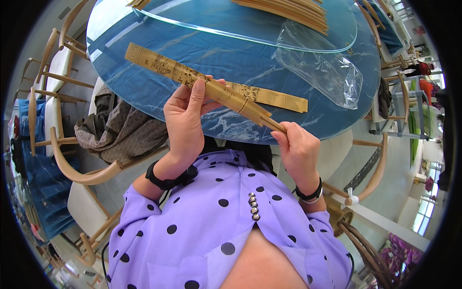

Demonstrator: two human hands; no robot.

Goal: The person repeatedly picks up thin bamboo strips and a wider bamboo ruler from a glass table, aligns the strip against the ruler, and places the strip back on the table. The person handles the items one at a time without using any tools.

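A long gold paper chopstick sleeve [154, 62] with dark printing slants across the near part of the table. My left hand [186, 113] pinches it around its middle, thumb on top. From its lower right end stick out thin tan chopsticks [270, 123], whose outer tips are closed between the thumb and fingers of my right hand [299, 148]. How far the chopsticks reach inside the sleeve is hidden. Behind the held sleeve, a second gold sleeve [274, 99] lies flat on the table, partly covered by the held one and my left fingers.
The round table has a blue marbled cover [139, 91] and a raised glass turntable [211, 30]. A stack of gold sleeves [293, 14] rests on the glass. Clear plastic wrapping [332, 79] lies at the right. Wooden chairs [108, 173] stand around; one at left holds a brown patterned cloth [127, 130].
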